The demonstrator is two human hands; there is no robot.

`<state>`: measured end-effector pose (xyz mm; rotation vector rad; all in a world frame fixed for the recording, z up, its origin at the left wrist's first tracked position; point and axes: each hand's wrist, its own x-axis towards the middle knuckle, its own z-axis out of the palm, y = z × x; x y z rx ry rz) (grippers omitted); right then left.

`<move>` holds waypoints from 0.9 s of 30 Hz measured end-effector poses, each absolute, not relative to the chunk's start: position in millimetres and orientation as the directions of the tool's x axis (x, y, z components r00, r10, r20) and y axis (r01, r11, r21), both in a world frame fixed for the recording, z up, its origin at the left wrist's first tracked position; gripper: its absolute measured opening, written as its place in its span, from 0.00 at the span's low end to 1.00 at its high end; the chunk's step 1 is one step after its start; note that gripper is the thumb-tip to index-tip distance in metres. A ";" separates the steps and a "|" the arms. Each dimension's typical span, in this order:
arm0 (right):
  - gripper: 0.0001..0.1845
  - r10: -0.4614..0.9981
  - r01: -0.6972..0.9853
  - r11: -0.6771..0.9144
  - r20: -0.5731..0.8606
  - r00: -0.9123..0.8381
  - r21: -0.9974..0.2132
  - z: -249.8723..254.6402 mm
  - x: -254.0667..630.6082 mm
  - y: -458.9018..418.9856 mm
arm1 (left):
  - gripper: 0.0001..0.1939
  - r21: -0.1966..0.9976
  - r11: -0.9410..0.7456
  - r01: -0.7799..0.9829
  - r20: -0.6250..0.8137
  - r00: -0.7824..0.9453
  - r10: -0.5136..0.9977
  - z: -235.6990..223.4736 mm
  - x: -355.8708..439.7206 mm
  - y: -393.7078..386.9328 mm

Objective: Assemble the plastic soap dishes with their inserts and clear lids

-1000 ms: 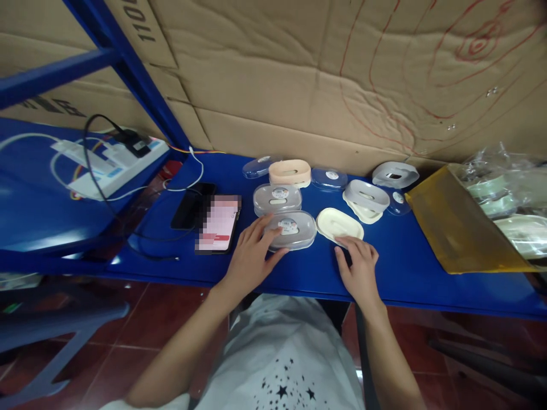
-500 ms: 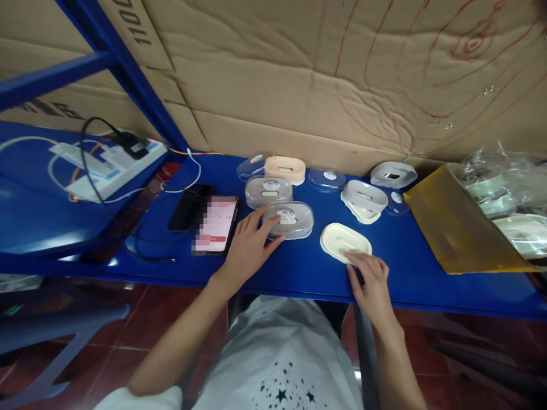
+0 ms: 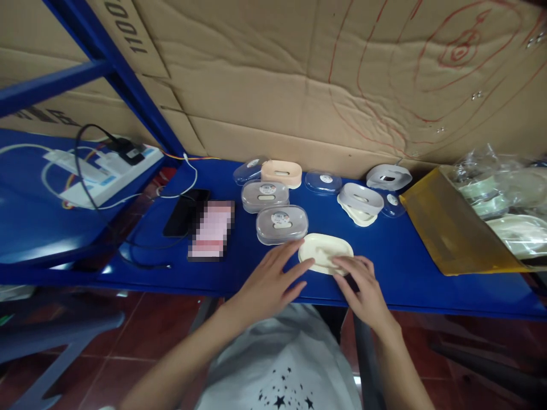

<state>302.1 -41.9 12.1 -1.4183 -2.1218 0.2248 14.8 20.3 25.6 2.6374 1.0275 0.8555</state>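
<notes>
A shallow cream oval tray [image 3: 320, 250], perhaps a soap dish base, lies flat near the table's front edge. My right hand [image 3: 361, 285] pinches its right end, fingers over the rim and thumb at the near side. My left hand [image 3: 273, 279] is open, fingers spread, with fingertips at the tray's left side. Just behind my left hand sits a closed oval box [image 3: 280, 228] with a clear, labelled lid. A similar lidded box [image 3: 265, 199] stands behind that one. Farther right, a pale grey oval dish [image 3: 363, 199] rests on another cream tray [image 3: 359, 217].
At the back are a peach dish [image 3: 281, 175], clear lids [image 3: 322, 182] and a grey dish [image 3: 388, 178]. A yellow-brown box [image 3: 453, 228] with bagged cream pieces stands right. Two phones [image 3: 211, 230] and cables lie left, near a power strip [image 3: 106, 182].
My left hand has left the lidded box and come right and nearer, to the tray. The cream tray has shifted left with my right hand on it.
</notes>
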 end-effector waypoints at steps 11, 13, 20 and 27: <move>0.25 0.884 0.975 0.203 0.444 -0.143 -0.091 23.2 401.1 92.0 | 0.16 0.410 -0.756 0.510 0.302 0.707 0.640 7.1 10.8 17.6; 0.21 0.881 0.975 0.196 0.455 -0.128 -0.104 20.5 404.4 94.1 | 0.15 0.435 -0.744 0.507 0.306 0.694 0.652 5.8 10.5 17.8; 0.13 0.784 0.926 0.333 0.598 -0.167 -0.177 34.2 346.0 19.4 | 0.15 0.486 -0.709 0.511 0.317 0.653 0.688 5.4 8.7 16.9; 0.19 0.796 0.764 0.571 0.430 -0.426 -0.300 20.0 294.7 -46.4 | 0.35 0.589 -0.643 0.489 0.288 0.617 0.733 4.2 7.0 17.4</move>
